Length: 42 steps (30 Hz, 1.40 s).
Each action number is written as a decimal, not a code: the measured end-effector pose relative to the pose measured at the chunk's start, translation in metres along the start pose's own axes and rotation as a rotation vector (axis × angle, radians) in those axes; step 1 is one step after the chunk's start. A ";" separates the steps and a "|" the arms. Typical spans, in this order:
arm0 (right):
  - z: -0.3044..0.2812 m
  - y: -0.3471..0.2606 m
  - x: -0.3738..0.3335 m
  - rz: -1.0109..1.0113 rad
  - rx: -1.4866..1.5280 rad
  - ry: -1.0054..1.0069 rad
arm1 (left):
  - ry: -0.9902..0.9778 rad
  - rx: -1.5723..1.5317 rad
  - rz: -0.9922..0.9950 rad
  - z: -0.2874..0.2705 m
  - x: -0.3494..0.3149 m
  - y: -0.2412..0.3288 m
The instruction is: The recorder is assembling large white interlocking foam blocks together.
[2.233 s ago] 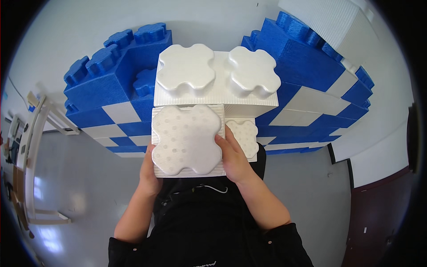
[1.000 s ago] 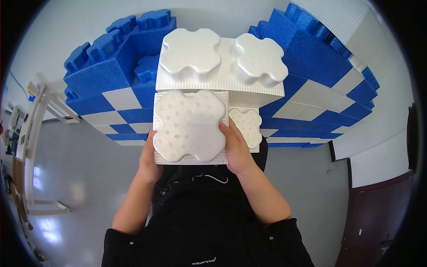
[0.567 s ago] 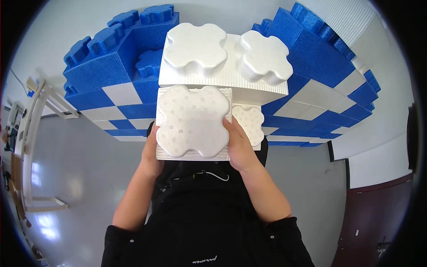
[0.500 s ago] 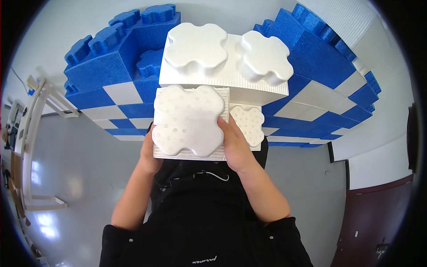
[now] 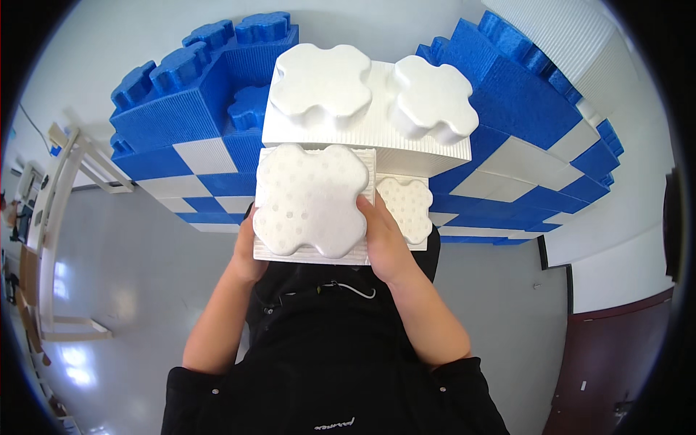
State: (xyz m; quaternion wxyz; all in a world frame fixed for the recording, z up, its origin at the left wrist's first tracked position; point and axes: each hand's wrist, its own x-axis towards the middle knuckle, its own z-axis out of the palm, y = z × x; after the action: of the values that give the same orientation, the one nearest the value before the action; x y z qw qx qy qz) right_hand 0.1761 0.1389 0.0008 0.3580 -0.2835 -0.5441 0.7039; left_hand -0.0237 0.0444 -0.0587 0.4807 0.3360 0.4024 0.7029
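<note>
A square white foam building block [image 5: 312,199] with a large clover-shaped stud is held between both palms in front of my body. My left hand [image 5: 249,250] presses its left side, with the fingers mostly hidden behind it. On the right side my right hand [image 5: 384,239] grips it, thumb resting near the stud's edge. Directly beyond stands a longer white block [image 5: 380,87] with two clover studs; the held block's far edge appears right up against it. Another white block [image 5: 406,210] with a dimpled stud shows lower, past my right thumb.
Blue and white checkered block walls stand left [image 5: 170,109] and right [image 5: 500,94]. A white frame table [image 5: 54,225] is at the far left, over a grey floor [image 5: 159,290]. A dark red door [image 5: 616,362] is at the lower right.
The whole scene sits slightly lower and to the right in the picture. Both hands keep their hold on the white block, which stays in nearly the same place against the longer one.
</note>
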 end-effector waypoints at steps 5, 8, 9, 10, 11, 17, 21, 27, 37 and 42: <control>-0.018 0.004 -0.007 0.022 -0.044 0.012 | -0.033 0.099 -0.103 0.012 -0.005 0.011; -0.037 -0.002 -0.018 0.005 -0.186 0.073 | 0.079 0.281 0.127 0.023 -0.011 0.019; -0.051 -0.001 -0.020 -0.111 -0.298 0.127 | 0.003 0.282 0.222 0.022 -0.011 0.023; -0.058 0.000 -0.022 -0.223 -0.411 0.179 | 0.002 0.282 0.223 0.030 -0.013 0.028; -0.059 -0.006 -0.024 -0.396 -0.723 0.366 | -0.001 0.410 0.437 0.046 -0.014 0.032; -0.080 0.029 -0.011 -0.579 -1.550 0.490 | -0.126 1.027 0.934 0.051 -0.002 0.050; -0.084 0.037 -0.010 -0.608 -1.413 0.500 | -0.111 0.937 0.969 0.044 -0.002 0.037; -0.089 0.042 -0.014 -0.633 -1.355 0.512 | -0.118 0.921 0.977 0.044 -0.007 0.034; -0.091 0.045 -0.017 -0.700 -1.303 0.515 | -0.104 0.963 0.998 0.044 -0.014 0.030; -0.091 0.044 -0.018 -0.707 -1.305 0.525 | -0.098 0.962 1.007 0.045 -0.013 0.029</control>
State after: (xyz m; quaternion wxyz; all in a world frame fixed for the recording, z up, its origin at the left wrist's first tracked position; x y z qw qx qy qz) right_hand 0.2496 0.1692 -0.0645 0.4388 -0.4036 -0.8029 -0.0037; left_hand 0.0071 0.0367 -0.0135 -0.0881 0.6886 0.4421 0.5680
